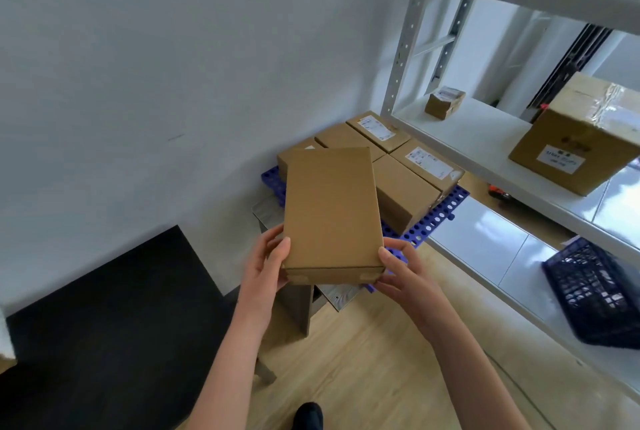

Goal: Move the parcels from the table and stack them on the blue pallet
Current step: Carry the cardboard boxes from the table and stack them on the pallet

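Observation:
I hold a plain brown cardboard parcel (330, 211) in the air with both hands, in front of the blue pallet (438, 216). My left hand (265, 261) grips its near left corner, thumb on top. My right hand (403, 270) grips its near right corner, fingers curled under. Several brown parcels (403, 194) lie stacked on the pallet, some with white labels (427, 159). The pallet rests on a low stand against the white wall. The held parcel hides part of the stack.
A black table (104, 325) fills the lower left. A white metal shelf rack (485, 138) stands on the right with a large taped box (578, 135) and a small box (444, 102). A dark blue crate (595, 294) sits on the lower shelf. Wood floor below.

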